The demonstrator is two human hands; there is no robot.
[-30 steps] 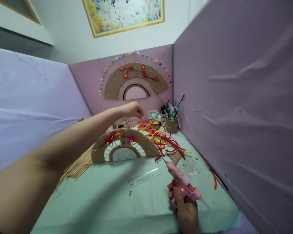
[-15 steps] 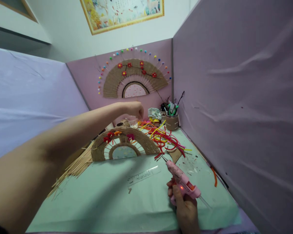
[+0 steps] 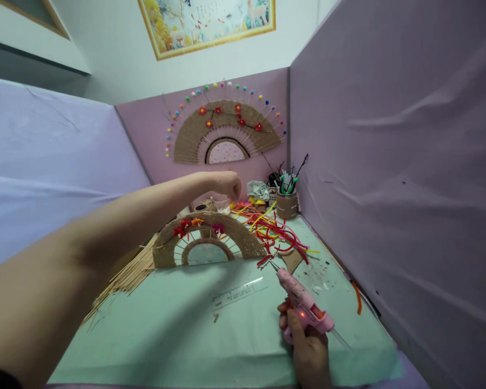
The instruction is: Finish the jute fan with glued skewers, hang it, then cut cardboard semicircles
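Observation:
My right hand is wrapped round the handle of a pink hot glue gun. A small light glows on the gun, its nozzle points up and left, and a clear glue stick sticks out behind. My left arm stretches across the table, and my left hand is curled closed above the far end, over a clear dish and pipe cleaners. Its fingertips are turned away, so what they hold is hidden. Below that arm stands a twine-woven fan with red, orange and magenta flowers.
A ruler lies before the fan. Thin sticks are heaped at left. Behind are a twine roll, a crumpled cloth and a tool jar. A larger fan is on the back panel. Panels enclose the table.
The view has shifted slightly, so everything sits a little further right and lower. My left hand stays closed at the back, and my right hand keeps hold of the glue gun.

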